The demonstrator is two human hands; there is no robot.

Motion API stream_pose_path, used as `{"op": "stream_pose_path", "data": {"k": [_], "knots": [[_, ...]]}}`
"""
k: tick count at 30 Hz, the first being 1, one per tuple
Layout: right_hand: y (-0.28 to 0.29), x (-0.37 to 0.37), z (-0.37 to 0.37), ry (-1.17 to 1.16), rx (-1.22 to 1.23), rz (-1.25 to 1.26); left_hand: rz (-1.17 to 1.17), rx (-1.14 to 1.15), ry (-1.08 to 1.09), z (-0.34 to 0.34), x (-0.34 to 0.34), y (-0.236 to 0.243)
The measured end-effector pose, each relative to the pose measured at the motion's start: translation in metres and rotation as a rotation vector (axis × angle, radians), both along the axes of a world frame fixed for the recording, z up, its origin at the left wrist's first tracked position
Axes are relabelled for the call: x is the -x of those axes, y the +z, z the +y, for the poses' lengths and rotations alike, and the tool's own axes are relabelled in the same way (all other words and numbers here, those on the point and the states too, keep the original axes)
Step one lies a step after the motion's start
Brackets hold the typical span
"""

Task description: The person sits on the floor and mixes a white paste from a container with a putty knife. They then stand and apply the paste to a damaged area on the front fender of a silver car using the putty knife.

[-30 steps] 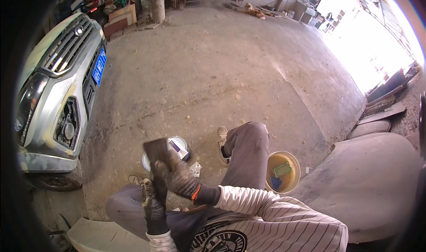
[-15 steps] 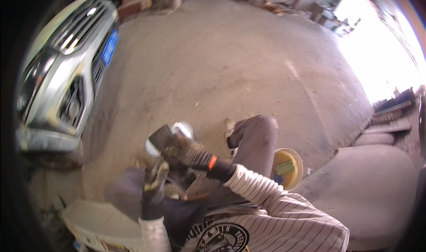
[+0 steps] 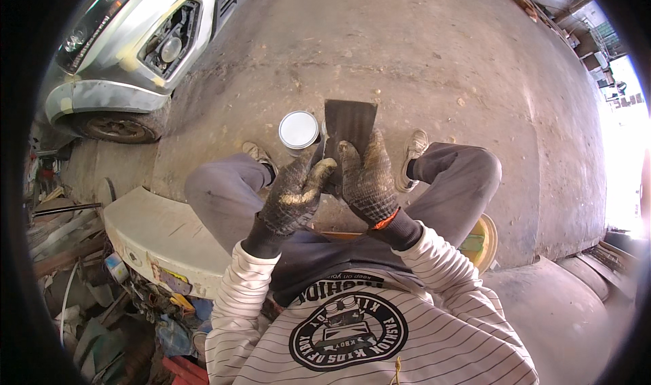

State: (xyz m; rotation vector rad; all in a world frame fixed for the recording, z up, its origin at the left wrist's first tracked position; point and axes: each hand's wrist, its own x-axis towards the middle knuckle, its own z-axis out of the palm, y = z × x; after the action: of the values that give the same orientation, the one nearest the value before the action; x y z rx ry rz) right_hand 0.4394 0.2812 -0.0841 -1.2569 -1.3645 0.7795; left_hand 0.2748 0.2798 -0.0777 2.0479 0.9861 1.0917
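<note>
Clamps a dark flat plate (image 3: 350, 122) in the fingers of the right hand (image 3: 370, 185), just right of the white-lidded can (image 3: 298, 129), and holds the left hand (image 3: 293, 196) on the can's near side, in a grip too hidden to tell

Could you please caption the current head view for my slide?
Gloved right hand holding a dark flat plate, gloved left hand close beside it; white-topped can on the floor.

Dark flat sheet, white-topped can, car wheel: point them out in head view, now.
Dark flat sheet (image 3: 350, 121): head view, face above the gloved hands.
White-topped can (image 3: 298, 129): head view, middle of its round top.
Car wheel (image 3: 117, 128): head view, near the hub.
</note>
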Motion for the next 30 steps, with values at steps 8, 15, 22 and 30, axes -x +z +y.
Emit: {"op": "stream_pose_path", "data": {"k": [8,15,22,30], "knots": [[0.005,-0.011,0.013,-0.038,0.073,0.081,-0.066,-0.052,0.058,-0.004,-0.009,-0.014],[0.009,-0.008,0.009,-0.052,0.025,-0.097,-0.003,-0.196,0.041,-0.005,-0.002,-0.019],[0.014,-0.010,0.005,0.167,-0.195,-0.231,-0.168,0.099,-0.100,-0.010,0.006,-0.015],[0.008,-0.006,-0.004,0.275,0.019,0.010,0.452,-0.564,-0.055,-0.002,0.012,0.001]]}}
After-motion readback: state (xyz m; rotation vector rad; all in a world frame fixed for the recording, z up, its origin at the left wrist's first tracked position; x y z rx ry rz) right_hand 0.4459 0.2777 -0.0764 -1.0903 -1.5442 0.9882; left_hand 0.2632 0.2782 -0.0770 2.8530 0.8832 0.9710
